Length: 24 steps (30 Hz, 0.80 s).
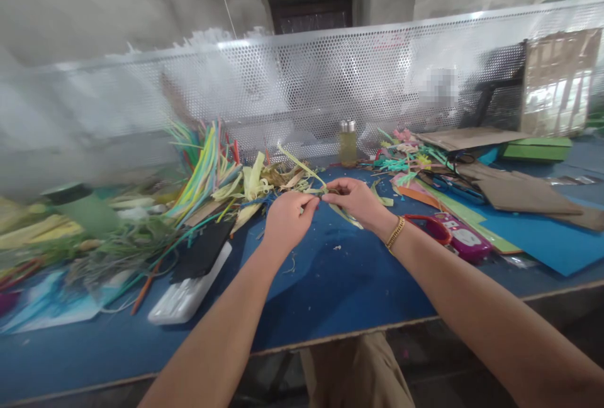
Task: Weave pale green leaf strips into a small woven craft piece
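Above the blue table (pixel 330 282), both hands meet at a pale yellow-green strip that looks like corn husk (pixel 304 167). My left hand (pixel 287 218) is closed, thumb against the fingers, at the strip's near side. Fingertips of my right hand (pixel 357 201) pinch the same spot, almost touching the left thumb. One end of the strip sticks up to the left; another pale piece hangs below the right palm. The exact pinch point is small and partly hidden. Just behind the left hand lies a pile of dried husks (pixel 255 178).
Coloured pipe cleaners (pixel 205 169), a black and white case (pixel 189 282) and a blurred green container (pixel 82 209) are at left. A bottle (pixel 348 143) stands by the perforated metal screen (pixel 321 93). Red-handled scissors (pixel 429 228), a purple object (pixel 467 238), cardboard (pixel 519 187) and blue paper (pixel 552 241) lie right.
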Tool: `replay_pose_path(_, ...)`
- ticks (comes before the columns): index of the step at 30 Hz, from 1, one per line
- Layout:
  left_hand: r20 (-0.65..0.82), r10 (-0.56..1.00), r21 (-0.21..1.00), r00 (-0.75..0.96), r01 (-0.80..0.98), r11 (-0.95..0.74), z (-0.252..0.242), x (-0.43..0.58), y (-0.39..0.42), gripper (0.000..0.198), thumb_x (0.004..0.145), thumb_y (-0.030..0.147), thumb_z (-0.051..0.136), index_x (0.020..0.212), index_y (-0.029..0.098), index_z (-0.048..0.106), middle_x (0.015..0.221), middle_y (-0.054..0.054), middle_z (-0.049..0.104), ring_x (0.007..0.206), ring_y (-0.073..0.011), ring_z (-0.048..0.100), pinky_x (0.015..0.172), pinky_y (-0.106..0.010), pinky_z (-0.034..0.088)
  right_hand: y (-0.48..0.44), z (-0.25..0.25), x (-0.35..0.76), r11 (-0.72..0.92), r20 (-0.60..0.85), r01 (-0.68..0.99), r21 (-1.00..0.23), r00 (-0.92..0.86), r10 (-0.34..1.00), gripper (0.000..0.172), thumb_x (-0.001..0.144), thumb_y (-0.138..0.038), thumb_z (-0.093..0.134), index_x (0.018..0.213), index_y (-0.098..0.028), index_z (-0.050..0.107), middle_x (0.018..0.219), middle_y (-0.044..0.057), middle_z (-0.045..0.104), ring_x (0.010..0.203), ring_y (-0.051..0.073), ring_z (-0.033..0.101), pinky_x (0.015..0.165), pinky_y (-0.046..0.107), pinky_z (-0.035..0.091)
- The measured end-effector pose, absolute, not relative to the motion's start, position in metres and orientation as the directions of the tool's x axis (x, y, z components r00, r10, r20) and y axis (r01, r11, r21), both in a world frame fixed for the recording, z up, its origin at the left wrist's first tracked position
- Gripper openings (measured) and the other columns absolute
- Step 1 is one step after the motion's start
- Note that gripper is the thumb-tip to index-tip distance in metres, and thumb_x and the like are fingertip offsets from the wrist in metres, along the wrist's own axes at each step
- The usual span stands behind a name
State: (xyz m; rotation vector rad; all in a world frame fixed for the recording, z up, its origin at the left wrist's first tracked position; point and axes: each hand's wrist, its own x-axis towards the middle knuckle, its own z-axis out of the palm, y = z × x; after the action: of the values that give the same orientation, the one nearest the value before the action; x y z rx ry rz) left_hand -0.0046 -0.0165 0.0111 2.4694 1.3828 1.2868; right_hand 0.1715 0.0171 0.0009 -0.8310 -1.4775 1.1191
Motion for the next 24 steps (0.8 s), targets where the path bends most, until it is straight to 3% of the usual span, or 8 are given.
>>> replay_pose_path(3, 0.658, 0.739, 0.479, 0.144, 0.677, -0.558, 0.005, -0.005, -0.007, 0.020, 0.086, 0.033, 0.058, 0.097, 0.025, 0.073, 0.098, -0.007, 0.071, 0.097, -0.0263, 0.061, 0.086, -0.037, 0.044, 0.017, -0.001, 0.170, 0.330, 0.343, -0.094, -0.939, -0.215, 0.914, 0.031, 0.065, -0.025, 0.076, 0.093, -0.018, 0.065, 0.073, -0.002, 0.061, 0.065, 0.010, 0.054, 0.062, 0.026, 0.045)
replay_pose_path(8, 0.603, 0.792, 0.660, 0.092, 0.500, -0.561, 0.004, -0.006, -0.001, 0.034, 0.079, 0.037, 0.068, 0.111, 0.026, 0.069, 0.123, -0.006, 0.065, 0.118, -0.0266, 0.054, 0.100, -0.040, 0.040, 0.012, 0.003, 0.170, 0.342, 0.350, -0.079, -0.936, -0.294, 0.890, 0.039, 0.070, -0.019, 0.072, 0.107, -0.019, 0.059, 0.066, -0.005, 0.056, 0.060, 0.011, 0.054, 0.058, 0.026, 0.046)
replay_pose_path(13, 0.456, 0.871, 0.842, 0.182, 0.227, -0.489, 0.003, -0.006, -0.001, 0.032, 0.076, 0.036, 0.071, 0.105, 0.022, 0.070, 0.118, -0.007, 0.067, 0.108, -0.0228, 0.059, 0.091, -0.035, 0.046, 0.005, 0.010, 0.172, 0.327, 0.302, 0.008, -0.945, -0.357, 0.884, 0.044, 0.075, -0.024, 0.071, 0.114, -0.018, 0.053, 0.064, -0.006, 0.054, 0.055, 0.010, 0.051, 0.055, 0.027, 0.044)
replay_pose_path(16, 0.435, 0.892, 0.881, 0.126, 0.143, -0.450, 0.004, -0.006, 0.000, 0.026, 0.074, 0.034, 0.073, 0.095, 0.020, 0.068, 0.112, -0.007, 0.068, 0.102, -0.0208, 0.061, 0.088, -0.033, 0.047, 0.004, 0.009, 0.172, 0.405, 0.369, 0.078, -0.911, -0.286, 0.884, 0.047, 0.073, -0.029, 0.073, 0.114, -0.018, 0.051, 0.079, 0.001, 0.062, 0.068, 0.014, 0.058, 0.064, 0.030, 0.047)
replay_pose_path(18, 0.420, 0.906, 0.896, 0.058, 0.132, -0.424, 0.005, -0.005, 0.000, 0.026, 0.073, 0.035, 0.074, 0.092, 0.020, 0.066, 0.103, -0.006, 0.070, 0.096, -0.0199, 0.062, 0.083, -0.032, 0.047, 0.003, 0.009, 0.172, 0.568, 0.544, 0.225, -0.792, -0.164, 0.823, 0.048, 0.068, -0.034, 0.078, 0.108, -0.019, 0.054, 0.094, 0.006, 0.064, 0.085, 0.019, 0.060, 0.077, 0.035, 0.047)
replay_pose_path(20, 0.418, 0.909, 0.898, 0.011, 0.150, -0.414, 0.007, -0.005, 0.000, 0.026, 0.073, 0.036, 0.072, 0.091, 0.019, 0.064, 0.094, -0.005, 0.069, 0.090, -0.0191, 0.062, 0.079, -0.031, 0.047, 0.000, 0.011, 0.171, 0.679, 0.707, 0.433, -0.594, -0.122, 0.696, 0.042, 0.067, -0.037, 0.080, 0.099, -0.021, 0.059, 0.097, 0.007, 0.064, 0.093, 0.022, 0.058, 0.087, 0.038, 0.043)
replay_pose_path(24, 0.447, 0.892, 0.878, 0.060, 0.162, -0.451, 0.006, -0.003, 0.000, 0.025, 0.075, 0.037, 0.070, 0.090, 0.019, 0.064, 0.090, -0.004, 0.068, 0.087, -0.0184, 0.062, 0.078, -0.030, 0.046, -0.006, 0.013, 0.169, 0.673, 0.748, 0.663, -0.328, -0.253, 0.614, 0.022, 0.079, -0.043, 0.070, 0.080, -0.021, 0.065, 0.081, 0.005, 0.064, 0.083, 0.021, 0.054, 0.083, 0.037, 0.037)
